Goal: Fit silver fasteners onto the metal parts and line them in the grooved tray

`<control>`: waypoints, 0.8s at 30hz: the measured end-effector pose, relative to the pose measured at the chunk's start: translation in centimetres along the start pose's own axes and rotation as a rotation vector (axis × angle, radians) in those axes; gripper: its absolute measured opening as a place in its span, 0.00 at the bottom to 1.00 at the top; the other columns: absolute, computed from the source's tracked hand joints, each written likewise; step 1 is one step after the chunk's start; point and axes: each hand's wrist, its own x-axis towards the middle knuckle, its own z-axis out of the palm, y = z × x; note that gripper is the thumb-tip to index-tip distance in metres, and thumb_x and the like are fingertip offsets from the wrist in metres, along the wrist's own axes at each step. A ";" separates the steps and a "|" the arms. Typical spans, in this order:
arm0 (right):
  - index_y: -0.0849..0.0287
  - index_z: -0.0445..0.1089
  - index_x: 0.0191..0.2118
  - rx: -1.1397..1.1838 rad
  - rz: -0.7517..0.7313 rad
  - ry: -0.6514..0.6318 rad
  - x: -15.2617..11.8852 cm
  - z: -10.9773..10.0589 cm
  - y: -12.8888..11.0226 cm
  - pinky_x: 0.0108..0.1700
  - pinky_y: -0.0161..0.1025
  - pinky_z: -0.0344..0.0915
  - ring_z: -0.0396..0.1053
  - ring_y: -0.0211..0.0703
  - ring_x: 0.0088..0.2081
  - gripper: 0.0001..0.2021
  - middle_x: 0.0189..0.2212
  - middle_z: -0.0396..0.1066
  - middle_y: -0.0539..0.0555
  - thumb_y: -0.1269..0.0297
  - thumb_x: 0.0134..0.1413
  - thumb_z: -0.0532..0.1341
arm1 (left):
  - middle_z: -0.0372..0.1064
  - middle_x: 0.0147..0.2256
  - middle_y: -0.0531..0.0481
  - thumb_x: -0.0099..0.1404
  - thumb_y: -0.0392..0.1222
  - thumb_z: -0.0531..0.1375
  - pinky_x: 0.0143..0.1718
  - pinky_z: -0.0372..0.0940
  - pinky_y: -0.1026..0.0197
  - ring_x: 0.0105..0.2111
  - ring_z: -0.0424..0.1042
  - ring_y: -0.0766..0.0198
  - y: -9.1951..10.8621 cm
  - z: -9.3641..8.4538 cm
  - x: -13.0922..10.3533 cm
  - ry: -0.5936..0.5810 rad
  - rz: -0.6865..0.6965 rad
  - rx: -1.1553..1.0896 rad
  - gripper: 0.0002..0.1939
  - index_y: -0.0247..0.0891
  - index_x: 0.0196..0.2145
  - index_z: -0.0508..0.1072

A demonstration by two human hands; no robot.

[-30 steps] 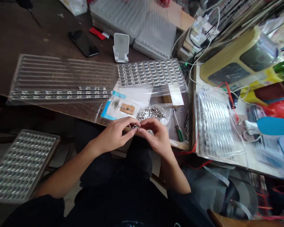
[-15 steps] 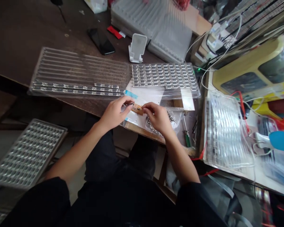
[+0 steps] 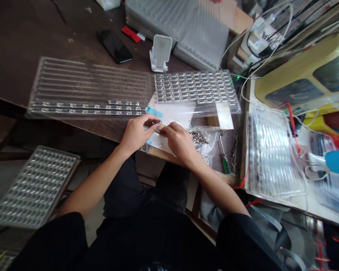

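My left hand (image 3: 138, 132) pinches a small metal connector (image 3: 156, 122) at the front edge of the table. My right hand (image 3: 178, 141) is closed beside it, fingertips meeting the left hand's work over a small tan block, mostly covered; whether they hold a tiny part is hidden. A plastic bag of small metal pieces (image 3: 198, 137) lies just right of my right hand. Behind my hands, a clear tray (image 3: 183, 86) carries rows of metal connectors. The long clear tray (image 3: 87, 81) at the left has connectors only in its front rows.
A black phone (image 3: 115, 46) and a white stand (image 3: 160, 53) are behind the trays. Stacked clear trays (image 3: 202, 45) stand at the back. A green-handled screwdriver (image 3: 225, 162) lies at the right. Another filled tray (image 3: 35, 186) sits low at the left.
My right hand has moved left, closer to my left hand, and now covers most of the tan block. More of the metal pieces in the bag shows. The view has shifted slightly.
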 end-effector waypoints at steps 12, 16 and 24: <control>0.56 0.79 0.45 0.361 -0.013 0.283 -2.3 -6.0 4.8 0.41 0.41 0.73 0.75 0.45 0.44 0.12 0.46 0.77 0.57 0.64 0.65 0.58 | 0.81 0.41 0.49 0.66 0.46 0.67 0.50 0.67 0.54 0.41 0.76 0.57 -0.3 0.3 0.1 -0.111 0.085 0.153 0.08 0.46 0.41 0.84; 0.54 0.80 0.44 0.420 -0.062 0.258 -2.3 -6.8 5.0 0.41 0.41 0.72 0.75 0.46 0.47 0.12 0.47 0.77 0.56 0.64 0.65 0.58 | 0.81 0.39 0.50 0.65 0.47 0.67 0.50 0.67 0.52 0.41 0.75 0.56 0.0 0.4 0.0 -0.107 0.099 0.208 0.07 0.48 0.40 0.84; 0.54 0.80 0.42 0.541 -0.140 0.246 -2.0 -5.7 5.6 0.45 0.44 0.72 0.75 0.47 0.45 0.12 0.44 0.78 0.55 0.62 0.65 0.58 | 0.81 0.43 0.47 0.69 0.46 0.63 0.53 0.67 0.54 0.44 0.77 0.55 0.7 0.7 -0.2 -0.133 0.142 0.276 0.10 0.43 0.43 0.83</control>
